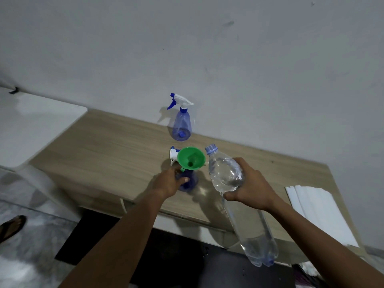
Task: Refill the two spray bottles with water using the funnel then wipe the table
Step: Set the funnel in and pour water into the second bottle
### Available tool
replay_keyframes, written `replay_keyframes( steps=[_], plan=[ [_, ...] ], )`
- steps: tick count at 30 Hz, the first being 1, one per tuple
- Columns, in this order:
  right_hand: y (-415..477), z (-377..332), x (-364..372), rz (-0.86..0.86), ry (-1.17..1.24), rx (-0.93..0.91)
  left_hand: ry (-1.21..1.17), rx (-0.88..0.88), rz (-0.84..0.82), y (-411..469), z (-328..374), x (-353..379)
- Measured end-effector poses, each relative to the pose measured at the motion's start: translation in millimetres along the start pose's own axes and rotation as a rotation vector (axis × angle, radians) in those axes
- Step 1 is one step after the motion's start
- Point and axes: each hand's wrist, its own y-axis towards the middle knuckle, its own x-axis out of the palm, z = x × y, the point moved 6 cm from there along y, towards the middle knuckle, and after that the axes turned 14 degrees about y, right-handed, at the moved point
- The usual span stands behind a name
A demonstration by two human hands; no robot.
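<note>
We judge 0 of 2 fills done. The near spray bottle [190, 181], blue and translucent, stands on the wooden table [104, 146] with the green funnel [191, 157] in its neck, and the left hand [173, 182] curls round its body. The right hand [247, 188] grips the uncapped water bottle [226, 173], tilted with its mouth beside the funnel rim and no stream visible. The far spray bottle [181, 125] remains capped, and wiping is pending

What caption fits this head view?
Left hand grips a blue spray bottle topped with a green funnel; right hand holds an uncapped water bottle tilted toward it; second spray bottle stands behind.
</note>
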Motion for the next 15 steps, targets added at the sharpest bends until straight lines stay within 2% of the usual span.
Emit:
replay_keyframes(
  steps=[10, 15],
  plan=[
    [2.9, 1.2, 8.8, -0.032, -0.021, 0.051, -0.009, -0.002, -0.005, -2.1, 1.8, 0.1],
    [6.0, -1.6, 11.9, -0.100, -0.077, 0.084, 0.022, -0.009, -0.009, 0.1, -1.1, -0.2]
  ],
)
